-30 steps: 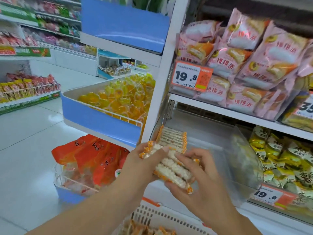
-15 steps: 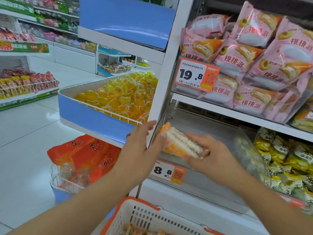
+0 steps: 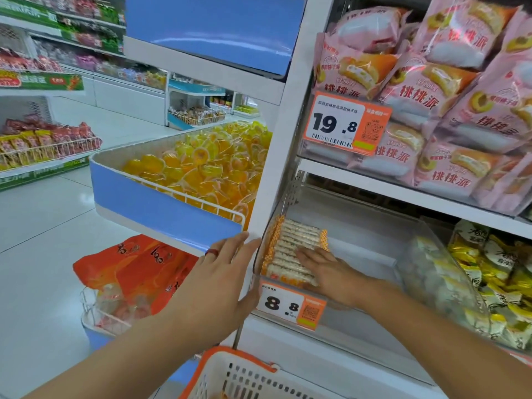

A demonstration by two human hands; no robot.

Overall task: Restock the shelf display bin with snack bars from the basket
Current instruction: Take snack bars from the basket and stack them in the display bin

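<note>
- Head view: the snack bars (image 3: 293, 249), a row of white bars in clear wrap with orange ends, lie flat in the near left corner of the clear display bin (image 3: 374, 254), tight against its left wall and front wall.
- Right hand (image 3: 331, 276) reaches over the front wall and rests flat on the bars, fingers straight and together, gripping nothing.
- Left hand (image 3: 221, 280) is outside the bin, open with fingers spread, palm near the bin's left front corner; whether it touches the wall I cannot tell. It wears a red ring.
- Right of the bars the bin floor is bare to its far and right walls.
- An orange price tag (image 3: 290, 305) reading 8.8 hangs on the bin's front wall, just below the bars.
- The basket (image 3: 230, 370), white with an orange rim, sits near, below the bin.
- Pink pastry bags (image 3: 431, 110) fill the shelf above; yellow packets (image 3: 495, 275) lie right of the bin.
- Left of the white upright, a blue tray holds yellow jelly cups (image 3: 201, 168); beyond is pale floor (image 3: 43, 240) and more shelving.
</note>
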